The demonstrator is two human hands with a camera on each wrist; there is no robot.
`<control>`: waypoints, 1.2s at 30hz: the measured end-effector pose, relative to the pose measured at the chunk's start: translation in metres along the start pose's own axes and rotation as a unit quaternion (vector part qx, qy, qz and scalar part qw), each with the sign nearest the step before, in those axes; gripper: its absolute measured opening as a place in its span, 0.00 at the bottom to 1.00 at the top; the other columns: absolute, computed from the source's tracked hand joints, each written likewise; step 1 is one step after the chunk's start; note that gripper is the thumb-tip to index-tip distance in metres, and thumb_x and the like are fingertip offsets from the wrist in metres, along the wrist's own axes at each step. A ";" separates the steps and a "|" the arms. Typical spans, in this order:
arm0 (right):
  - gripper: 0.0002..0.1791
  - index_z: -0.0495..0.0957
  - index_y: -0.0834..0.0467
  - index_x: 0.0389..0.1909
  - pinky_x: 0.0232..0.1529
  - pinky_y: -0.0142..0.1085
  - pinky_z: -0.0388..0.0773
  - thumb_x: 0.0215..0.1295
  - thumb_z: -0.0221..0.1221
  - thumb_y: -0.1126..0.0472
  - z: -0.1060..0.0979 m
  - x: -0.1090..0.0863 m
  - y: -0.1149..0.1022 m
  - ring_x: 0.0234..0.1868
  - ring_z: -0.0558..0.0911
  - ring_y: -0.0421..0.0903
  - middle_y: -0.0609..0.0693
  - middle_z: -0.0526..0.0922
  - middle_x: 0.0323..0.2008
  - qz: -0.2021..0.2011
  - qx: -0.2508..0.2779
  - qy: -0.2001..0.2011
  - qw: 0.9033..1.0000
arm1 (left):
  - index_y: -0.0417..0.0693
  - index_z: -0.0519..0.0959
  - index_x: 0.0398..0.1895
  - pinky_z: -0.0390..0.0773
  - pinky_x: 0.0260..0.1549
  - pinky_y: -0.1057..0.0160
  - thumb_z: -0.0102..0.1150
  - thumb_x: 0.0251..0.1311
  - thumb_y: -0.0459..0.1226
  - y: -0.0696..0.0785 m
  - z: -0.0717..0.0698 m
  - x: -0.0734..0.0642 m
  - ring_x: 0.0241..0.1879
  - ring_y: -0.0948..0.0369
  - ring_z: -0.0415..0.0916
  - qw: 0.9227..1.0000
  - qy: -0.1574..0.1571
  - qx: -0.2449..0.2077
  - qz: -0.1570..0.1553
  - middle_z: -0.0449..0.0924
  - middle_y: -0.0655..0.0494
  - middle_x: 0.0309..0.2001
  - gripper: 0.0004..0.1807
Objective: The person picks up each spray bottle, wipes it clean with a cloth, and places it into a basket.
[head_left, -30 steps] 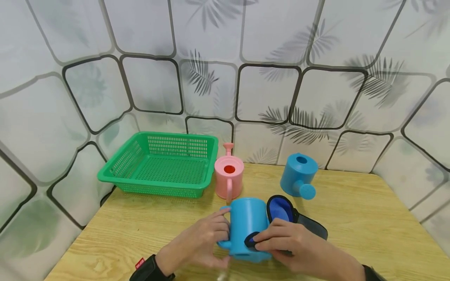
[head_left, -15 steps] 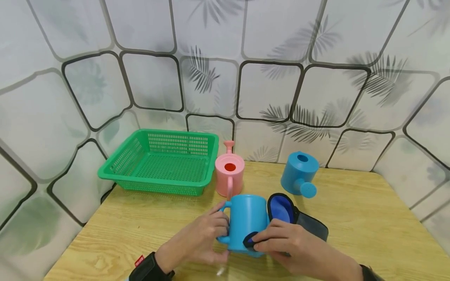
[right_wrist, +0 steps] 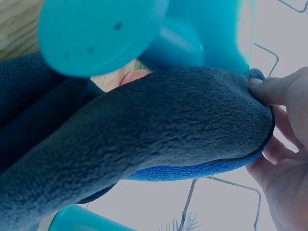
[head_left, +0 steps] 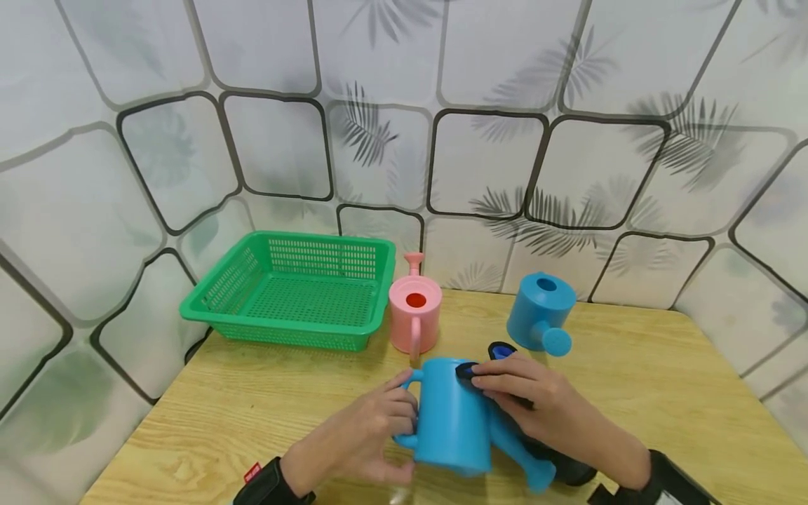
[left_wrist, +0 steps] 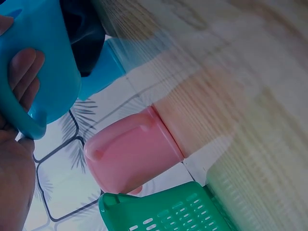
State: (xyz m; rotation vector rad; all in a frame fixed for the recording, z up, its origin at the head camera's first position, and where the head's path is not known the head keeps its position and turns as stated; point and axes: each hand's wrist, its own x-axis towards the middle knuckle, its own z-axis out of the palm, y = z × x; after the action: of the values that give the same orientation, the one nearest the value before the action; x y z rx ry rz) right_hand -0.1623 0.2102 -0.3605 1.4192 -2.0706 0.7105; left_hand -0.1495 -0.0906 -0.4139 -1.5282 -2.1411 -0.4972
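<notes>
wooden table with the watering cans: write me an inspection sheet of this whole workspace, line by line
Surface: pale yellow wood-grain table.
Job's things: light-blue plastic watering can, tipped, spout toward the person's right; dark grey and blue fleece cloth with black edging, one end against the can's side.
Clutter: green rectangular perforated plastic basket, back left; pink cylindrical watering can, upright beside it; second blue watering can, upright, back right.
Grippers: bare left hand grips the tipped can's handle; bare right hand pinches the cloth.
Cables: nothing seen.
Surroundings: white wall covering with grey and black outlines and leaf prints.
</notes>
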 end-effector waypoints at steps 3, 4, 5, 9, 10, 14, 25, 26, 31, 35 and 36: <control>0.18 0.86 0.56 0.51 0.62 0.22 0.73 0.77 0.52 0.51 0.001 -0.002 0.003 0.50 0.86 0.52 0.54 0.86 0.51 0.016 -0.020 0.023 0.999 | 0.53 0.77 0.26 0.64 0.75 0.49 0.76 0.42 0.43 0.000 0.000 0.000 0.45 0.67 0.77 1.000 0.003 0.003 0.005 0.79 0.68 0.29 0.14; 0.18 0.86 0.56 0.51 0.62 0.22 0.73 0.77 0.51 0.51 0.001 -0.002 0.004 0.50 0.87 0.52 0.54 0.86 0.51 0.024 -0.027 0.027 0.999 | 0.53 0.77 0.27 0.64 0.75 0.49 0.76 0.42 0.43 0.000 0.000 0.000 0.45 0.67 0.77 1.000 0.003 0.003 0.006 0.79 0.68 0.29 0.14; 0.19 0.86 0.55 0.51 0.62 0.21 0.72 0.77 0.51 0.50 0.001 -0.003 0.005 0.50 0.87 0.53 0.55 0.86 0.51 0.031 -0.029 0.030 0.999 | 0.53 0.77 0.27 0.64 0.75 0.49 0.76 0.42 0.43 0.000 0.000 0.000 0.45 0.67 0.77 1.000 0.004 0.005 0.007 0.78 0.68 0.29 0.14; 0.19 0.86 0.56 0.51 0.62 0.21 0.73 0.77 0.51 0.51 0.002 -0.003 0.008 0.50 0.88 0.54 0.55 0.87 0.50 0.035 -0.028 0.040 0.998 | 0.53 0.77 0.27 0.63 0.76 0.50 0.76 0.41 0.44 0.000 0.001 0.000 0.45 0.67 0.77 1.000 0.007 0.008 0.008 0.78 0.68 0.29 0.15; 0.19 0.86 0.57 0.51 0.62 0.21 0.73 0.77 0.52 0.51 0.002 -0.003 0.008 0.50 0.88 0.54 0.55 0.87 0.50 0.035 -0.025 0.041 0.998 | 0.53 0.77 0.27 0.63 0.76 0.50 0.76 0.41 0.44 0.000 0.001 0.000 0.45 0.67 0.77 1.000 0.006 0.007 0.005 0.78 0.68 0.29 0.15; 0.16 0.86 0.56 0.51 0.60 0.21 0.75 0.76 0.55 0.53 0.001 -0.004 0.008 0.49 0.89 0.52 0.52 0.88 0.48 0.040 -0.016 0.037 0.998 | 0.53 0.77 0.26 0.62 0.77 0.51 0.76 0.41 0.44 0.001 0.002 0.000 0.45 0.68 0.76 1.000 0.003 0.006 -0.004 0.78 0.68 0.29 0.16; 0.24 0.86 0.54 0.52 0.56 0.22 0.78 0.53 0.72 0.74 -0.002 -0.003 0.001 0.48 0.90 0.46 0.47 0.89 0.47 0.056 0.022 -0.002 0.998 | 0.53 0.78 0.26 0.64 0.75 0.50 0.77 0.40 0.44 -0.005 0.000 -0.001 0.42 0.67 0.77 0.999 0.018 0.024 -0.015 0.79 0.68 0.28 0.15; 0.24 0.86 0.54 0.52 0.55 0.22 0.78 0.53 0.72 0.74 -0.002 -0.003 -0.001 0.48 0.89 0.45 0.46 0.89 0.47 0.059 0.030 -0.009 0.998 | 0.53 0.78 0.26 0.65 0.74 0.49 0.77 0.40 0.44 -0.006 0.000 -0.001 0.42 0.67 0.77 0.999 0.022 0.026 -0.014 0.79 0.68 0.28 0.15; 0.15 0.86 0.54 0.51 0.55 0.22 0.79 0.64 0.68 0.66 -0.001 -0.002 -0.010 0.48 0.89 0.44 0.47 0.89 0.47 0.036 0.064 -0.024 0.997 | 0.53 0.78 0.24 0.68 0.72 0.45 0.77 0.40 0.43 -0.010 -0.001 -0.002 0.41 0.67 0.77 0.999 0.033 0.026 -0.021 0.79 0.67 0.27 0.15; 0.13 0.86 0.50 0.50 0.54 0.22 0.78 0.76 0.55 0.53 -0.001 -0.001 -0.018 0.48 0.86 0.41 0.43 0.87 0.48 0.011 0.060 -0.047 0.997 | 0.53 0.77 0.23 0.69 0.71 0.43 0.77 0.39 0.42 -0.013 -0.002 -0.003 0.41 0.67 0.78 0.999 0.032 0.021 -0.033 0.79 0.67 0.27 0.15; 0.14 0.85 0.49 0.49 0.54 0.22 0.78 0.77 0.53 0.51 -0.001 -0.001 -0.019 0.48 0.86 0.39 0.42 0.86 0.48 0.007 0.055 -0.053 0.997 | 0.53 0.77 0.23 0.68 0.71 0.43 0.77 0.39 0.42 -0.013 -0.002 -0.003 0.41 0.67 0.78 0.999 0.030 0.017 -0.039 0.79 0.67 0.27 0.15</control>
State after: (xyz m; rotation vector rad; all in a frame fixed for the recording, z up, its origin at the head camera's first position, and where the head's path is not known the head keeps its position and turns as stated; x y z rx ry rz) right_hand -0.1440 0.2053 -0.3579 1.5346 -2.1534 0.7823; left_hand -0.1610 -0.0984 -0.4140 -1.3976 -2.1589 -0.5253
